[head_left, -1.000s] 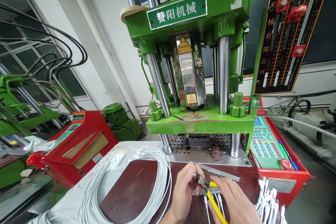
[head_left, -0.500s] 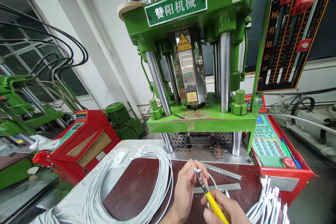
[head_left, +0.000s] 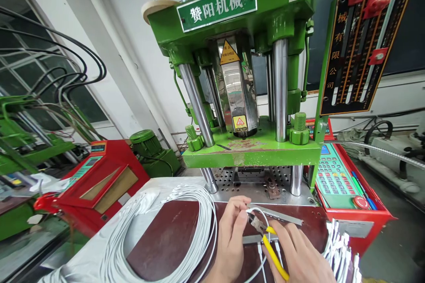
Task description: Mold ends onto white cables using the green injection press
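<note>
Cable (head_left: 264,214) arches between the two hands, above the brown board (head_left: 156,234) and in front of the green press (head_left: 229,159). Its near end runs into the left hand (head_left: 229,239), where thumb and forefinger pinch it, the other fingers bent close beside them. The right hand (head_left: 300,247) has its fingers curled round the yellow handles of the cutters (head_left: 275,257) — the handles stand apart, and the metal nose points at the left fingertips.

The step in hand looks like close work with the cutters at the held end. By my judgement, the next move calls for a firm left pinch, the nose lined up on the right spot, and skin clear of the blades; a slip here could nick the cable or a fingertip.

Much of the fine detail is hard to make out. The left thumb and forefinger cover the very end of the cable, so its form does not show. Whether the blades are parted or touch anything, I cannot tell. The right palm hides part of the handles, and the loop's lower run is hard to follow among the other white leads (head_left: 261,258) by the metal strip (head_left: 252,239). The coil (head_left: 207,212) at left and the plugs (head_left: 338,245) at right are both cut off by the bottom edge.
</note>
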The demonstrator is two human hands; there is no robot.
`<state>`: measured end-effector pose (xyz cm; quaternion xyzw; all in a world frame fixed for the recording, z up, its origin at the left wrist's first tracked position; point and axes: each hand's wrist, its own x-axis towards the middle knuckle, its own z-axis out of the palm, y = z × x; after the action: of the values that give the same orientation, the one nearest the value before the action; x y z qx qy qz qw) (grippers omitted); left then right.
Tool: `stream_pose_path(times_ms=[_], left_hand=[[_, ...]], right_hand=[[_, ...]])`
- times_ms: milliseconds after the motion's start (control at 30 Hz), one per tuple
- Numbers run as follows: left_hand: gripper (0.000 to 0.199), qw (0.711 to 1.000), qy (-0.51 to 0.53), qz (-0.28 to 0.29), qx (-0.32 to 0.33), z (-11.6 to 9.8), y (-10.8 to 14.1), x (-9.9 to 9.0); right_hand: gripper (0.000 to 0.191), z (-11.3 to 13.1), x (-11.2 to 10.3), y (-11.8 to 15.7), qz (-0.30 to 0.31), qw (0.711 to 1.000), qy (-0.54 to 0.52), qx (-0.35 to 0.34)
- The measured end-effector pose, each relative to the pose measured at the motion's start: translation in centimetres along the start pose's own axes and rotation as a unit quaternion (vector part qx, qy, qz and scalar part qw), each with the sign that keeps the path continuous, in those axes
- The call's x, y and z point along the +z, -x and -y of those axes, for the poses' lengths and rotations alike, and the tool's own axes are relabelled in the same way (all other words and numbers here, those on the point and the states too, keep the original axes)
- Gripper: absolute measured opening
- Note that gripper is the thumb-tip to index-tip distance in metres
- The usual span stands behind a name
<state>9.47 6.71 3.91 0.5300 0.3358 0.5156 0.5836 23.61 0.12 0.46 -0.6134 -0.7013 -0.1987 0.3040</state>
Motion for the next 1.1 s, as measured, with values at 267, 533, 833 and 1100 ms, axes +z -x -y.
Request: stream_pose_path(times_ms=[267,533,833,1100], left_hand=[[0.042,0.994,0.077,-0.053,-0.063,0.1,0.7,0.6],[0.039,0.993,0.1,-0.058,-0.034,0.8,0.9,0.5],[0.042,0.991,0.108,-0.054,-0.06,0.4,0.7,0.6],[0.041,0.995,0.078,-0.055,-0.018,0.8,0.9,1.3]], right_hand=[[0.032,0.5,1.5,0.4,0.008,0.985,-0.157,0.07],[0.057,1.6,1.3,-0.2,0.249,0.643,-0.685,0.236],[0.042,-0.2,0.8,-0.1,0.013,0.983,-0.172,0.067],[0.034,-0.1,0.9,0.0,0.02,0.98,-0.179,0.087]])
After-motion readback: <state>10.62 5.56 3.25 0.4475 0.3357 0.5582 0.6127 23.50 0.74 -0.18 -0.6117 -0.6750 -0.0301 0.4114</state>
